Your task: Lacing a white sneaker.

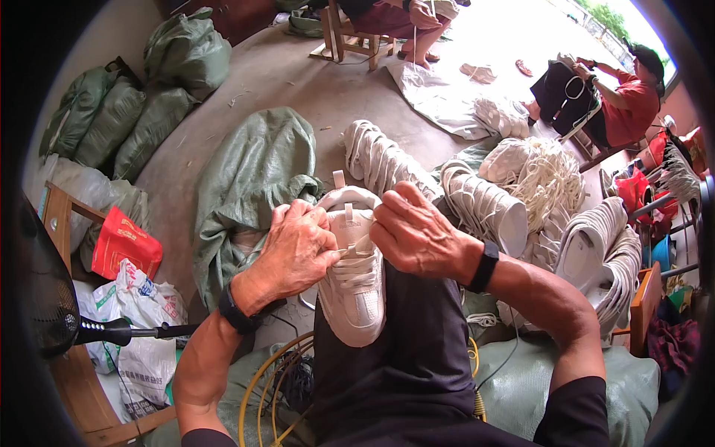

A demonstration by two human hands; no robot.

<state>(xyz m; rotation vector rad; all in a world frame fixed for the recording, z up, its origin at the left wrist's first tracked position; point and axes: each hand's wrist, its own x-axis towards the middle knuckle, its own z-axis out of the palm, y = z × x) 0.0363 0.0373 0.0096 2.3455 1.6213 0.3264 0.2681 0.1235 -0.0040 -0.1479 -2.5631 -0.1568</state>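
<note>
Dark trousers (421,350) support a white sneaker (357,313), sole down over the left thigh, toe toward the wearer; lacing appears in hand.

Left hand (294,246) is clamped on the sneaker's upper beside the lace (356,273); right hand (413,235) has fingertips pinched together at the opposite side, grip on lace not determinable. Lower rows are threaded; the next move probably calls for even tension through the upper holes. Containers: slumped green woven sack (257,156), contents unidentifiable; bulging green sack (186,56), contents hidden.

Shoe (356,302) between the 2 hands (294,244)
</note>
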